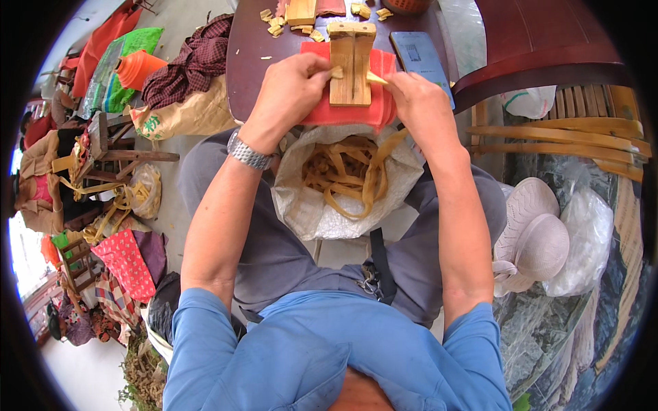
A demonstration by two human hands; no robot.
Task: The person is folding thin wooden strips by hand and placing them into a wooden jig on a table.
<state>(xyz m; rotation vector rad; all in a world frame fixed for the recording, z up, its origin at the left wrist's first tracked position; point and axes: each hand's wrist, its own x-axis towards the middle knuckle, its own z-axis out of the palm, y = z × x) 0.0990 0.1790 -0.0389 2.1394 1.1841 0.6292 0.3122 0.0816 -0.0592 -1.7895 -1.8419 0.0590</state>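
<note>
A wooden block (351,58) with a dark slit down its middle lies on a folded red cloth (317,113) at the table's near edge. From its left, my left hand (288,89) has fingers pinched by a small yellowish end of material. At the block's right side, my right hand (423,103) pinches a pale yellow strip (377,78). Whether both ends belong to one strip through the slit, I cannot tell. Between my knees, a white woven sack (295,198) holds curled yellow-brown strips (343,164); one loops over its right rim.
Small yellow pieces (276,26) and a blue phone-like slab (419,58) lie on the dark table (250,48). A dark red chair (541,41) stands at right, above a sun hat (538,236) and plastic bags. At left, another person (44,181) sits among strips and stools.
</note>
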